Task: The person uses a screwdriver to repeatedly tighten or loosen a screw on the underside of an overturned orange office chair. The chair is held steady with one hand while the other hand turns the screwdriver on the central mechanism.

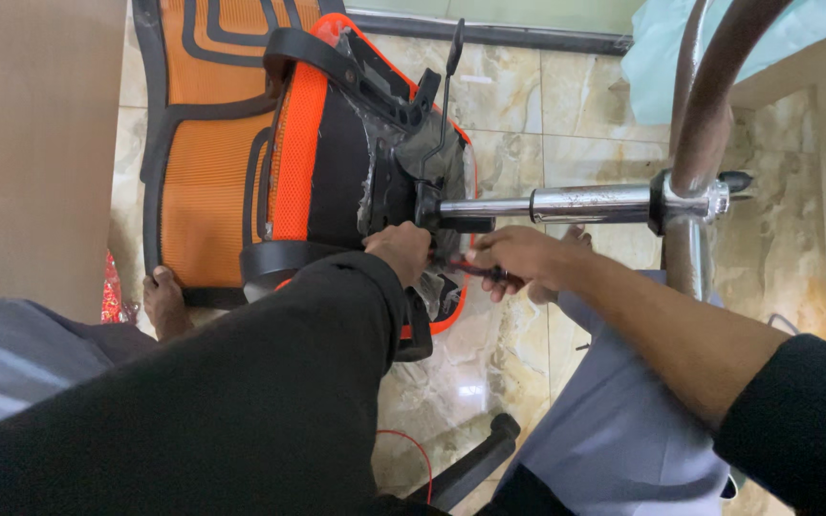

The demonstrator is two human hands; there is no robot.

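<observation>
The left arm, in a black sleeve, reaches forward from the bottom left, and the left hand (400, 250) is curled with its knuckles up and fingers bent down. The right forearm is bare, with the black sleeve pushed up near the elbow. The right hand (518, 262) is closed in a grip, just beside the left one.

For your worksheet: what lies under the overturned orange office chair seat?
Under the chair seat shows glossy marble floor tile, and the orange mesh backrest lies beside it. The left hand and right hand cover the mechanism's lower part.
</observation>
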